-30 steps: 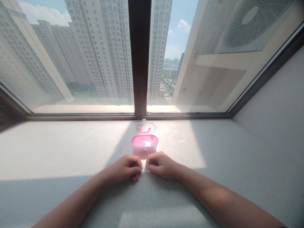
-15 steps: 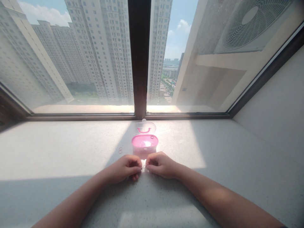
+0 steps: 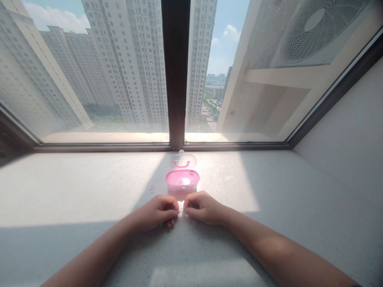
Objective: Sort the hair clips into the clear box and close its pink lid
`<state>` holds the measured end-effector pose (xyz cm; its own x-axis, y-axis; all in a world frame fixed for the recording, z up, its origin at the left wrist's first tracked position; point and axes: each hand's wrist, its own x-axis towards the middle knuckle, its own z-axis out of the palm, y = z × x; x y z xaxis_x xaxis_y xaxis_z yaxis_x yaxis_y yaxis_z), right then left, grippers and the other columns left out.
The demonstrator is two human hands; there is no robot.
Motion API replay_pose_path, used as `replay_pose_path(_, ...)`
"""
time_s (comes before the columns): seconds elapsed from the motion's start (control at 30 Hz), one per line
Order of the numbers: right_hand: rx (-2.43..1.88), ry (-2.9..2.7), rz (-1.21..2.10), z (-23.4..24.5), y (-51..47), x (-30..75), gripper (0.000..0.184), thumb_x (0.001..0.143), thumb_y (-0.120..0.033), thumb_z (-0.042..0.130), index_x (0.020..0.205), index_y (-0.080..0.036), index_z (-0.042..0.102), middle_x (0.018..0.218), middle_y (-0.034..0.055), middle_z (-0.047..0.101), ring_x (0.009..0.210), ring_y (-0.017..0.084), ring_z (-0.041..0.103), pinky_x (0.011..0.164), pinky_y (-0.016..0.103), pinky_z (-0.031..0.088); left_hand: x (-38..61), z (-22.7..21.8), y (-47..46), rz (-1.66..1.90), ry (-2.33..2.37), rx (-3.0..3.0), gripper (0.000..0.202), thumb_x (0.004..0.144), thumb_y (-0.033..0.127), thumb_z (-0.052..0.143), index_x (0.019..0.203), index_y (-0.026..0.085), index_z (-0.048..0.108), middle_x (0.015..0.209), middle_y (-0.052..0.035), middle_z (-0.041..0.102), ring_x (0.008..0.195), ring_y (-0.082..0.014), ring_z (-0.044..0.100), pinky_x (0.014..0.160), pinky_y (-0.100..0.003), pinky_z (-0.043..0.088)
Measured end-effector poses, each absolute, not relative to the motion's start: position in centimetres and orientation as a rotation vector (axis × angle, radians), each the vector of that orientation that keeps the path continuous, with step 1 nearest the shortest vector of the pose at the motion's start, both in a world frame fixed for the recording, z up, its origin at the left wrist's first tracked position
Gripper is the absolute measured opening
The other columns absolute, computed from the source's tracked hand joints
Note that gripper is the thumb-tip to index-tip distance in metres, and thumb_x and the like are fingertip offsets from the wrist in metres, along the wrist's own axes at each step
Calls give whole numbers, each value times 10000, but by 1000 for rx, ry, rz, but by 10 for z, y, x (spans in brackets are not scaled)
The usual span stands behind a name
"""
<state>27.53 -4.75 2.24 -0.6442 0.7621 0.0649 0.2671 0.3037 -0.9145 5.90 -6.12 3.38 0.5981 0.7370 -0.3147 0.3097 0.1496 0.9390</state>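
Observation:
My left hand [image 3: 161, 212] and my right hand [image 3: 202, 207] face each other low over the sill, fingertips nearly meeting. Each is closed in a pinch on a small thin metal ring [image 3: 181, 211] that glints between them. Whether it is one ring or two joined cannot be made out. Just beyond stands a pink oval plastic box [image 3: 181, 193], uncovered, with a small ring [image 3: 192, 173] at its inner right side. Its clear lid [image 3: 193, 161] with a pink handle lies tipped back behind it. Left of the box, a pair of thin rings [image 3: 152, 189] rests on the sill, touching.
The pale speckled windowsill [image 3: 89, 183] carries everything, with patches of sun and shade. A dark window frame [image 3: 176, 79] rises behind the lid, and a white wall [image 3: 344, 131] bounds the right side. Tall buildings and a fan unit show outside the glass.

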Motion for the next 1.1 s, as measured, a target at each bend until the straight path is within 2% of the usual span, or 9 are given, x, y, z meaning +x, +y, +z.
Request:
replay_pose_path(0.37,-909,-2086,1305,23,-47,276,70,753,-111,589,710,-139,636,546,-27,587,486,82,509,489,173,389,58,33,-61,390,941,1443,214,830,355,597,810,143,574,649,-4,617,599,-135,591,614,-262,467)
replay_pose_path(1.1,-916,-2093,1302,23,-48,277,79,746,-106,586,709,-135,648,550,-23,593,489,81,505,490,177,379,58,32,-61,391,939,1433,211,830,351,597,800,145,565,643,-2,615,597,-134,594,617,-264,472)
